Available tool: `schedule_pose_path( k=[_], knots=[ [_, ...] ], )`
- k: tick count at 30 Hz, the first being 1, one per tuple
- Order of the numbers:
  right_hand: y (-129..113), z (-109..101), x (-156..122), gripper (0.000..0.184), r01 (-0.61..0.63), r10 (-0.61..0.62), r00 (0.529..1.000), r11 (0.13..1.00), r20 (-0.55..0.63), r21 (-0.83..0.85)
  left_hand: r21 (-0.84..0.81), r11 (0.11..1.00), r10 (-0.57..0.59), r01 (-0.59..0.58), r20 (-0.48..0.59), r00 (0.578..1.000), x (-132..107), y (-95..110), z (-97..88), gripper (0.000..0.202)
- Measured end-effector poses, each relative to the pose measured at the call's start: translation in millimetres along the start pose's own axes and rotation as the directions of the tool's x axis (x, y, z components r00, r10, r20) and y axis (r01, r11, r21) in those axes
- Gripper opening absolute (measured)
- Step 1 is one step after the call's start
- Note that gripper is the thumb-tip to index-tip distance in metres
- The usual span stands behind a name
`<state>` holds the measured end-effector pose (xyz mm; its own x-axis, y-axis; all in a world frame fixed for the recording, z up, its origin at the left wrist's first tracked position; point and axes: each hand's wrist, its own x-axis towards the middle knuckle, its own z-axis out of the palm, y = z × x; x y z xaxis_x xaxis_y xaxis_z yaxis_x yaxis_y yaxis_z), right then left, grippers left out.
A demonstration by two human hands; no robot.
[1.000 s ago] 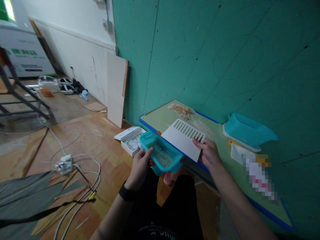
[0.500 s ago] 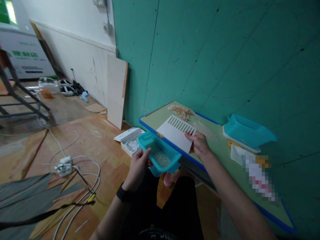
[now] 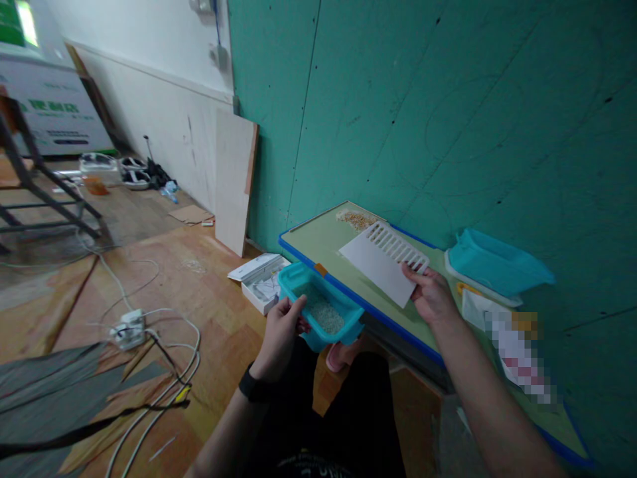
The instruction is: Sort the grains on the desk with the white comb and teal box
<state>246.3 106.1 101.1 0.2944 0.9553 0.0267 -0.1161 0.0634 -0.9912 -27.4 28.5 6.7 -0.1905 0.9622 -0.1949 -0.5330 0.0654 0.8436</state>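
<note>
My left hand (image 3: 284, 325) is closed on the near rim of a turquoise plastic tub (image 3: 354, 320). Pale granules (image 3: 328, 317) cover the tub's bottom. The tub is held against the front edge of a low table (image 3: 318, 232) with a pale green top and blue edging. In my right hand (image 3: 430, 292) is a white slotted plate (image 3: 373, 269), pinched at its right end and tilted above the tabletop. Behind it lies a pile of yellow-brown grains (image 3: 354, 219), partly hidden by the plate.
A second turquoise tub (image 3: 497, 262) rests on the table's right side, beside a blurred packet (image 3: 520, 358). An open white box (image 3: 259, 282) is on the floor. Cables and a power strip (image 3: 128, 330) lie to the left. A board (image 3: 233, 186) leans on the wall.
My right hand has lifted the slotted plate and moved it right, away from the tub's edge. Grains that lay at the table edge are gone. My left hand still grips the tub.
</note>
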Motion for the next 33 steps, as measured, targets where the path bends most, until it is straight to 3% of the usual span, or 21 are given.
schedule_pose_path(
  k=[5,9,20,33],
  knots=[
    [-2.4,-62.1,9.0,0.050,0.141,-0.142,0.966,0.990,-0.214,-0.022,0.011,1.000,-0.029,0.029,0.012,1.000,-5.9,-6.4,10.0,0.055],
    [5.8,-83.4,7.9,0.048,0.114,-0.132,0.940,0.991,-0.314,-0.077,0.022,0.999,-0.050,0.049,0.057,0.997,-11.9,-13.6,23.0,0.055],
    [7.7,-48.7,-16.5,0.046,-0.022,0.010,0.987,0.997,-0.158,-0.077,0.003,0.999,-0.035,0.035,0.061,0.998,-20.6,-27.0,31.4,0.052],
    [7.7,-2.3,-49.0,0.049,-0.153,0.152,0.988,0.987,-0.019,-0.039,0.036,0.998,-0.053,0.052,0.028,0.998,-18.9,-15.7,37.5,0.053]
  ],
)
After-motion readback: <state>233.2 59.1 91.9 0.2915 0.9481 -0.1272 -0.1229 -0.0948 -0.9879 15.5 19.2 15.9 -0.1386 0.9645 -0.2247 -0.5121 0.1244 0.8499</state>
